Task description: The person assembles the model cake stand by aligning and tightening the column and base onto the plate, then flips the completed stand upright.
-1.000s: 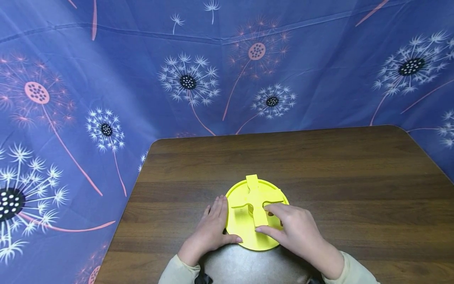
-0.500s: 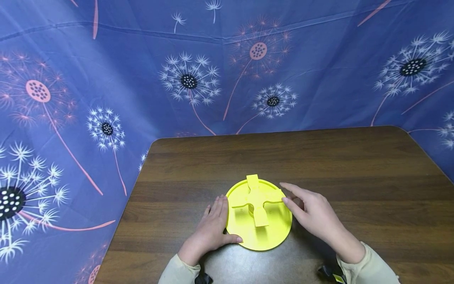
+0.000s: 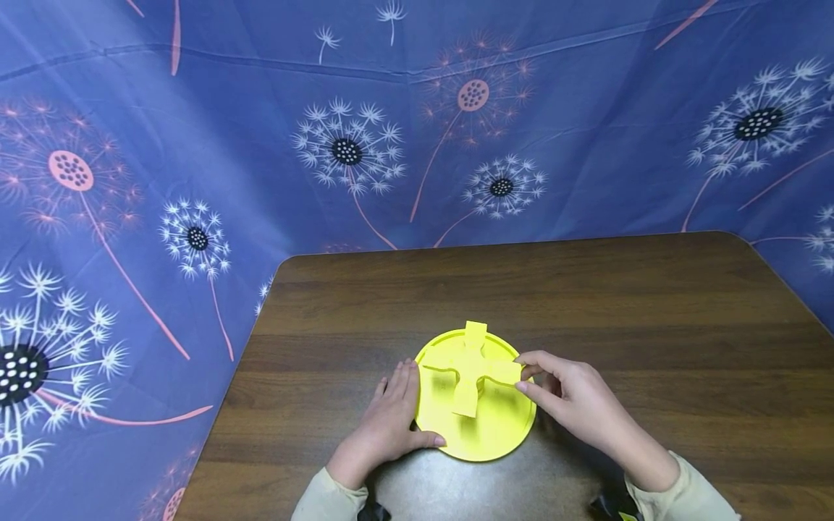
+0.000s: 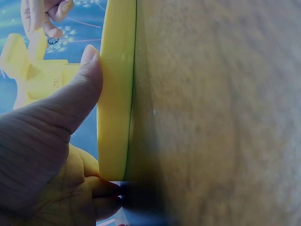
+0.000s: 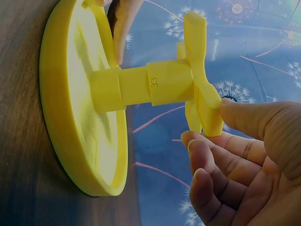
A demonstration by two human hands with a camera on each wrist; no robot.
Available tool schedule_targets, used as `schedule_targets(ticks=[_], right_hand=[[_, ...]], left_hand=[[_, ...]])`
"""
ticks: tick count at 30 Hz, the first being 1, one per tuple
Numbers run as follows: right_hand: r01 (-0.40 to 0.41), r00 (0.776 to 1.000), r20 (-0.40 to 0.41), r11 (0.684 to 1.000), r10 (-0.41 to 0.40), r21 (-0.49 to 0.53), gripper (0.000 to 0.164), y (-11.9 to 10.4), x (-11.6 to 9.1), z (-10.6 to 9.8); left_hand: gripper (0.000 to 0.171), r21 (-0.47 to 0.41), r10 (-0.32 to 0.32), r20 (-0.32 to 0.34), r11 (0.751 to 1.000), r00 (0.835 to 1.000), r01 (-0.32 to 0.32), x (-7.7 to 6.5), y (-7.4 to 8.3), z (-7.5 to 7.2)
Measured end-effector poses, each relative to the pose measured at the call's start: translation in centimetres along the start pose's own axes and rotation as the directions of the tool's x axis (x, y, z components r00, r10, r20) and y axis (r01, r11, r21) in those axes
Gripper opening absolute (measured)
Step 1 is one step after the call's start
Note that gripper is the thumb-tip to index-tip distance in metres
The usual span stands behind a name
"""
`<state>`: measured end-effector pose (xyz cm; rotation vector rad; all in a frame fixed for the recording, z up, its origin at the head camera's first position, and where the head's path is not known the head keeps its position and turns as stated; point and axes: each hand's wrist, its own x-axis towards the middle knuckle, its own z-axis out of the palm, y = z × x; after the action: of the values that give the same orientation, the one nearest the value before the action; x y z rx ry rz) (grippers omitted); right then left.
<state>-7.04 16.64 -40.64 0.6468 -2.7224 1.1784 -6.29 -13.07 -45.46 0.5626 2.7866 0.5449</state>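
A yellow round base with a raised rim stands on the table. Above it, on a stepped post marked "33", sits a yellow four-armed cross handle. My left hand holds the base at its left side, thumb over the near rim and fingers along the edge. With thumb and fingertips, my right hand pinches the end of the handle's right arm. Its other fingers curl loosely below, as the right wrist view shows.
The brown wooden table stretches behind and to both sides of the base. A blue cloth with dandelion prints hangs behind the table and along its left side.
My right hand has left the handle's near arm and gone to its right arm. The cross handle has turned slightly clockwise seen from above. My left hand stays in place on the base.
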Motion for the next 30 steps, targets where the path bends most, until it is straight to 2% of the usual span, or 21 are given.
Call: schedule_targets(ticks=[4, 11, 21, 27, 30], right_hand=[[0.063, 0.998, -0.008, 0.998, -0.063, 0.025, 0.025, -0.2, -0.2, 0.3], [0.09, 0.995, 0.037, 0.996, -0.091, 0.028, 0.028, -0.9, -0.4, 1.2], [0.168, 0.983, -0.047, 0.969, -0.179, -0.182, 0.032, -2.1, -0.3, 3.0], [0.211, 0.966, -0.09, 0.943, -0.24, -0.257, 0.035, -2.9, 0.0, 4.0], [0.207, 0.965, -0.098, 0.938, -0.242, -0.276, 0.037, -3.2, 0.0, 4.2]], left_hand=[[0.118, 0.002, 0.001, -0.003, 1.0, 1.0, -0.001, 0.0, -0.1, 0.0], [0.119, 0.007, 0.009, -0.009, 1.0, 1.0, -0.009, 0.0, -0.1, 0.0], [0.119, 0.002, 0.009, -0.005, 1.0, 1.0, -0.009, 0.0, -0.2, 0.2], [0.118, 0.001, 0.001, 0.007, 1.0, 1.0, -0.001, 0.0, -0.1, 0.1], [0.118, 0.005, -0.001, 0.009, 1.0, 1.0, 0.001, 0.0, 0.0, 0.0]])
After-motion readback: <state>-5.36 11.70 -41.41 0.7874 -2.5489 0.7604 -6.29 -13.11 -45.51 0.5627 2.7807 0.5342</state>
